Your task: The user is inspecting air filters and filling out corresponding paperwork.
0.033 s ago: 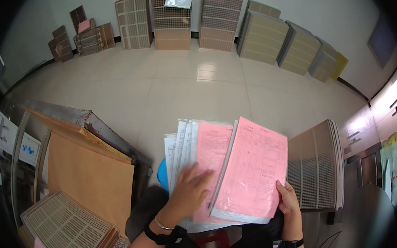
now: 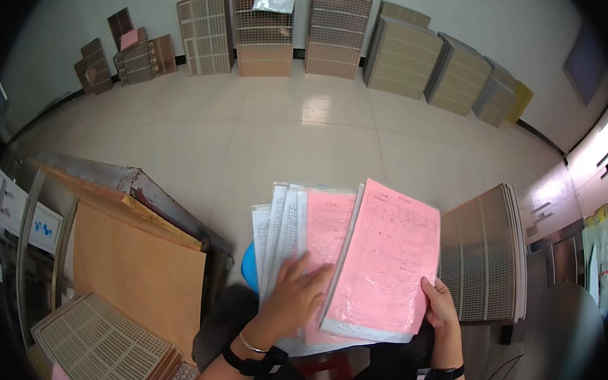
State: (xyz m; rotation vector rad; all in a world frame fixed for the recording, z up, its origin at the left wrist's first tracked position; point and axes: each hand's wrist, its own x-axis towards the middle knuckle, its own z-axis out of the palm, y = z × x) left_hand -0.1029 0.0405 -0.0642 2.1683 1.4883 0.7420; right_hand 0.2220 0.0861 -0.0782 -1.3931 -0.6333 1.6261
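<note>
In my right hand (image 2: 440, 303) is a sheaf of papers topped by a pink printed form (image 2: 387, 258) in a clear plastic sleeve. The thumb lies on its right edge and the fingers go underneath. White sheets peek out along its lower and left edges. To its left, a second pink form (image 2: 328, 223) lies partly covered, over fanned white printed sheets (image 2: 279, 216). My left hand (image 2: 291, 294) is spread with its fingers on the second pink form, close to the sheaf's left edge. The pile's lower part rests over my lap.
Perforated brown panels (image 2: 104, 334) and an upright brown board (image 2: 139, 270) stand at my left beside a worn metal frame (image 2: 134, 179). More perforated panels (image 2: 484, 257) lean at my right. Stacked panels (image 2: 338, 35) line the far wall across the tiled floor (image 2: 279, 143).
My left hand has slid slightly to the right over the second pink form. The right hand and its sheaf stay nearly still.
</note>
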